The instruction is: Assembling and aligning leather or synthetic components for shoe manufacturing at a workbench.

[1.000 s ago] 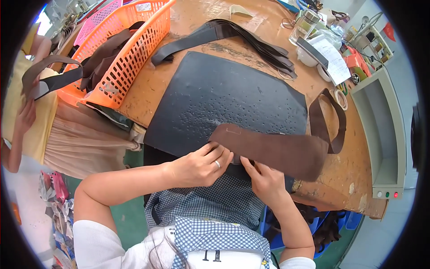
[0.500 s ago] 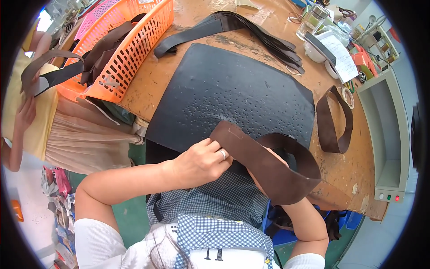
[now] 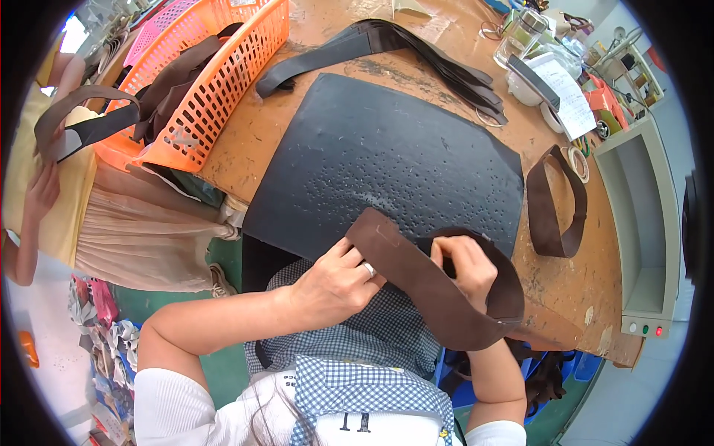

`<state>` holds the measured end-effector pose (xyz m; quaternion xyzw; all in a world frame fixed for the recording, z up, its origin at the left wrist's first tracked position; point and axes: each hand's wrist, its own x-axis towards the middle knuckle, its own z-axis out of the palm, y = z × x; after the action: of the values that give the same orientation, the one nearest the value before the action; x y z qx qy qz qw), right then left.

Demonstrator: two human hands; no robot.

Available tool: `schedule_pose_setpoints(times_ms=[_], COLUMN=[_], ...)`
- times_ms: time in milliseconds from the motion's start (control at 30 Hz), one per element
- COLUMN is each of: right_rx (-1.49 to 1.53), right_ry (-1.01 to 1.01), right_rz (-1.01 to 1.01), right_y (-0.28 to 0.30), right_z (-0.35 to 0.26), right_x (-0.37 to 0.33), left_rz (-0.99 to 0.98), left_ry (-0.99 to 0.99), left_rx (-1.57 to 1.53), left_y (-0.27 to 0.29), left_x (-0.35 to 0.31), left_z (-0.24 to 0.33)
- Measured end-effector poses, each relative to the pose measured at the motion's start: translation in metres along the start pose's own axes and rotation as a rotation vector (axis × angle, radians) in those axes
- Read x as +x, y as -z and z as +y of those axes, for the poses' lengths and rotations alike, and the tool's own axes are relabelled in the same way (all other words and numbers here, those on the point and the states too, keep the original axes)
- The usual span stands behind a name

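Note:
A wide brown strap (image 3: 428, 279) curves in a loop over the near edge of a black mat (image 3: 401, 141) pitted with small holes. My left hand (image 3: 343, 279), a ring on one finger, pinches the strap's left end, where a small pale outline shows. Inside the loop is my right hand (image 3: 470, 271), fingers bent and thumb close to the index finger, near the strap's far end. Whatever those fingertips grip is too small or hidden to make out. Another brown strap loop (image 3: 547, 212) stands on the table right of the mat.
An orange basket (image 3: 216, 82) of brown strips is at the left. Behind the mat lies a bundle of dark strips (image 3: 416, 44). A glass jar (image 3: 518, 37) and paper (image 3: 565, 93) sit back right, beside a grey metal housing (image 3: 647, 223). Another person's hand (image 3: 44, 186) holds a strap far left.
My right hand has come into view inside the loop, having been mostly behind the strap. The strap's lower bend has shifted slightly down and left.

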<state>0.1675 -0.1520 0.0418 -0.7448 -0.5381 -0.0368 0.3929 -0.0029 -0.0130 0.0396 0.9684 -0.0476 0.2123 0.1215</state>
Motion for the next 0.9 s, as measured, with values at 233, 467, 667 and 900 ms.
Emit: schedule_pose_setpoints(times_ms=[233,467,667,900], right_rx=[-0.313,-0.263,-0.17,-0.197], right_ry=[0.272,0.245,0.115,0.057], right_rz=[-0.08,-0.097,-0.025,-0.036], right_y=[-0.003,-0.004,-0.008,-0.012], right_z=[-0.019,-0.016,-0.016,-0.022], right_x=[-0.02,-0.02,-0.014,-0.019], left_rz=[0.178,0.243,0.259,0.241], left_ry=[0.273,0.461,0.393,0.412], left_rx=[-0.05,-0.207,-0.116,-0.078], left_y=[-0.012,-0.033,-0.033,-0.033], left_x=[-0.012,0.004,-0.002,-0.001], left_z=[0.019,0.034,0.029,0.03])
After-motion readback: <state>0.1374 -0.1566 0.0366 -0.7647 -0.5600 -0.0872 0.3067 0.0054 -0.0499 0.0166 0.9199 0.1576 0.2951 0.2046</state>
